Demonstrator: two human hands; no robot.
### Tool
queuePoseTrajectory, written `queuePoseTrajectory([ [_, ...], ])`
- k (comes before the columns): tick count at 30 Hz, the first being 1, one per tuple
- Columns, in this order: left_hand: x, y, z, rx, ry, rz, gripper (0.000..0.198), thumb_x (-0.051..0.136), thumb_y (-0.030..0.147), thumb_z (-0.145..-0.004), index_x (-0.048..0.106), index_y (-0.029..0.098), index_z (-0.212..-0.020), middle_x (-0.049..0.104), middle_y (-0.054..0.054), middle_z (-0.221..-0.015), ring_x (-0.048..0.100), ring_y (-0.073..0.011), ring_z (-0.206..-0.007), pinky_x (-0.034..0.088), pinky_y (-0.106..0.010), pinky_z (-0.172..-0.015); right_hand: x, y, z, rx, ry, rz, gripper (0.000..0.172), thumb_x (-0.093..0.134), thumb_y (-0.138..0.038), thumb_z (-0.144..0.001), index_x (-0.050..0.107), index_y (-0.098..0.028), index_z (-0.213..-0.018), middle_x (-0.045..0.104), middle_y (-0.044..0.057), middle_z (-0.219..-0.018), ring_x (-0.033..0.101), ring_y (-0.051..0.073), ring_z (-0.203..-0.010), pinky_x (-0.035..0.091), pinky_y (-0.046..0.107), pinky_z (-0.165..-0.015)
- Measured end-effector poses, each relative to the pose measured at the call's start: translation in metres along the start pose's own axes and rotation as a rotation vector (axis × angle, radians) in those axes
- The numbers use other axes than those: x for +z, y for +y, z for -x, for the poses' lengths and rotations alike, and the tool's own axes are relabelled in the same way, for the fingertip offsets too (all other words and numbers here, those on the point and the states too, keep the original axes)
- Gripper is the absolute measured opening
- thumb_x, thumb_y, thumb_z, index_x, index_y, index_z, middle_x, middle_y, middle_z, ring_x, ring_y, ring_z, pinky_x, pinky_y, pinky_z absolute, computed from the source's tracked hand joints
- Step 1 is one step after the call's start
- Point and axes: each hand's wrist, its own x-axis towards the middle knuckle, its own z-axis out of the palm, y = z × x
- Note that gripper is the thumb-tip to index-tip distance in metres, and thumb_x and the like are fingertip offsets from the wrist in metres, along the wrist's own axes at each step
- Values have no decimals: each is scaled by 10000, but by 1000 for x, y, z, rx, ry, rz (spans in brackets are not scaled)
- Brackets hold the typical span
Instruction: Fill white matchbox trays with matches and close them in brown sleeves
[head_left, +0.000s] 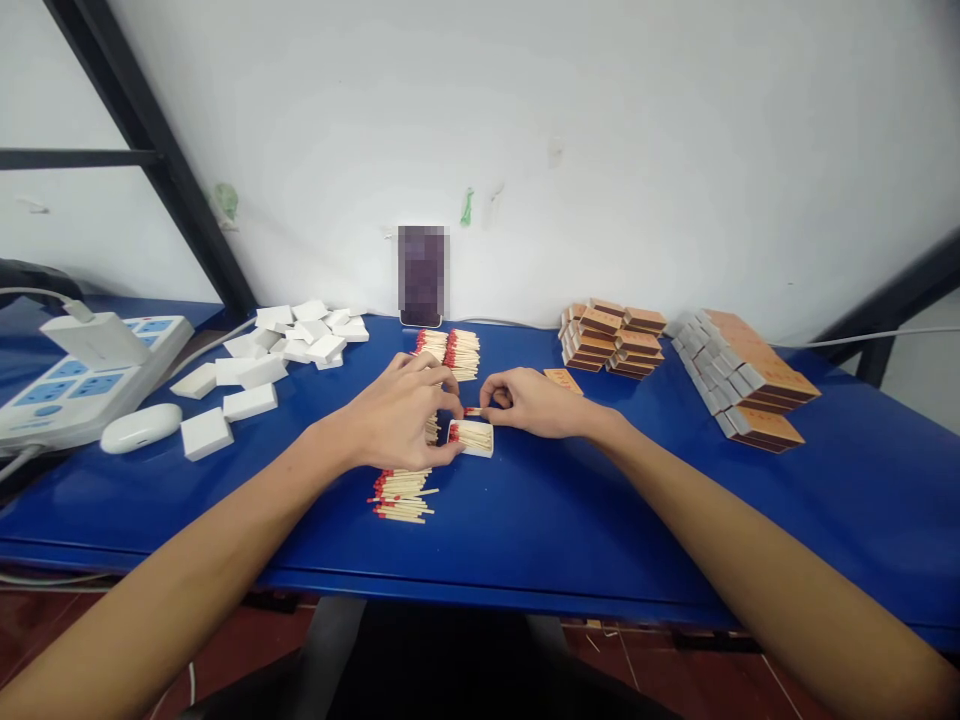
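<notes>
A small white matchbox tray (484, 453), filled with red-tipped matches (472, 434), lies on the blue table in front of me. My left hand (397, 415) curls around its left end, thumb on the near side and fingers on the far side. Just beyond the tray, my right hand (536, 402) pinches one or a few matches (472, 411), red heads pointing left. Loose matches (405, 495) lie in a pile nearer to me, and more are partly hidden behind my left hand. Two further match piles (463, 354) sit at the back.
Empty white trays (251, 402) are scattered at left, beside a white earbud case (142, 428) and a power strip (112, 370). A phone (424, 275) leans on the wall. Orange matchbox sleeves (611, 340) and another stack (750, 375) stand at right. One flat orange piece (562, 381) lies behind my right hand.
</notes>
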Motion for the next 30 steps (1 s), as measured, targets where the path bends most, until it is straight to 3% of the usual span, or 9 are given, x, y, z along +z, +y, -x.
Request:
queuePoseTrajectory([
  [12, 0, 0, 0, 22, 6, 36, 299, 622, 479, -783, 717, 221, -902, 631, -59, -1073, 487, -258, -1018, 317, -417, -887, -7, -8, 5, -31, -10, 148, 141, 543, -281, -870, 653, -193, -862, 632, 20, -785, 538, 142, -701, 357, 257, -639],
  [18, 1, 0, 0, 18, 9, 53, 301, 631, 495, -785, 722, 223, -878, 627, -54, -1081, 482, -252, -1021, 316, -422, -908, -3, -4, 7, -83, -2, 252, 143, 484, -282, -926, 592, -191, -907, 626, 53, -891, 537, 168, -776, 369, 284, -703],
  [26, 3, -2, -2, -29, 5, 27, 328, 632, 522, -787, 729, 220, -867, 631, -55, -1088, 484, -261, -1047, 313, -432, -921, -21, -28, 18, -24, 6, 138, 187, 480, -309, -926, 612, -181, -893, 624, 39, -820, 537, 156, -735, 361, 270, -649],
  [30, 3, -1, -2, -39, -2, 26, 326, 631, 524, -789, 727, 225, -872, 632, -50, -1089, 487, -265, -1057, 314, -437, -922, -21, -24, 18, -37, 23, 161, 187, 495, -320, -916, 626, -191, -886, 640, 39, -826, 542, 154, -730, 357, 268, -644],
])
